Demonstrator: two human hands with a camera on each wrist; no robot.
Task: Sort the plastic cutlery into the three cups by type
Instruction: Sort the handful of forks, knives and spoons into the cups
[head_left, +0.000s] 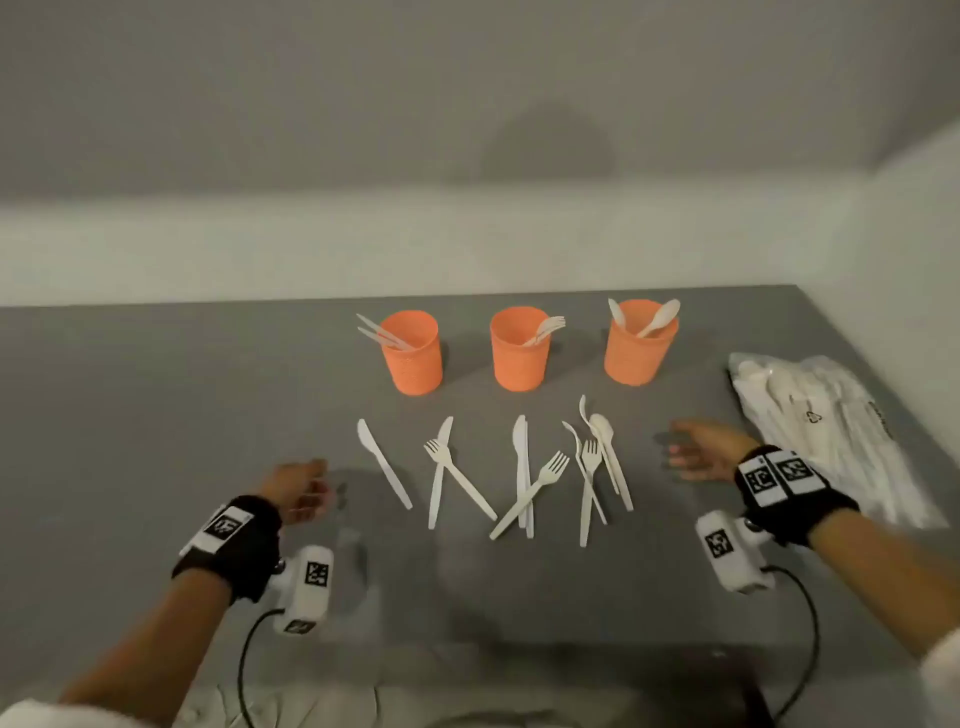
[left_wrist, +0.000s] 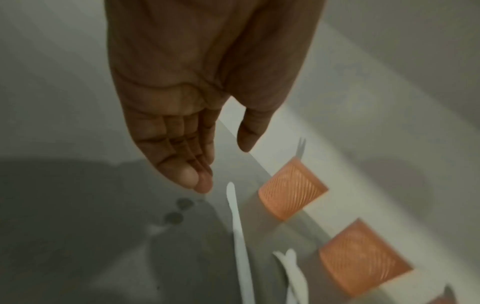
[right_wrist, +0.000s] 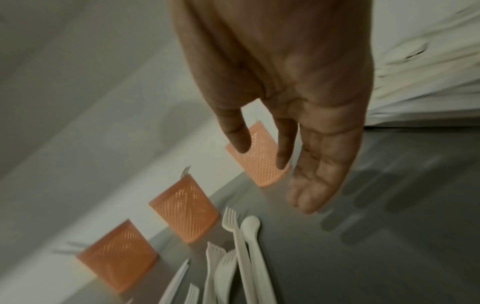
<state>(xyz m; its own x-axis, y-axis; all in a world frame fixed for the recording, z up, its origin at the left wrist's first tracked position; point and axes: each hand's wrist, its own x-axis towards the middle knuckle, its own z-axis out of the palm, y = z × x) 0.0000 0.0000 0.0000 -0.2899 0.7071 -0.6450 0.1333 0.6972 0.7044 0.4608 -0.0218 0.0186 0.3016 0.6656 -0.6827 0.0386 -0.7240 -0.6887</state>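
Three orange cups stand in a row at the back of the grey table: the left cup (head_left: 413, 358) holds knives, the middle cup (head_left: 519, 355) forks, the right cup (head_left: 640, 349) spoons. In front of them white plastic cutlery lies loose: a single knife (head_left: 383, 463) at the left, crossed forks and knives (head_left: 524, 478) in the middle, spoons (head_left: 605, 447) at the right. My left hand (head_left: 301, 491) hovers empty left of the single knife, fingers relaxed. My right hand (head_left: 696, 452) hovers empty right of the spoons, fingers straight. Both palms show bare in the wrist views.
A clear plastic bag of more white cutlery (head_left: 826, 431) lies at the table's right edge, beside my right wrist. A white wall runs behind the cups. Bare grey tabletop (head_left: 156, 415) stretches to the left of the left hand.
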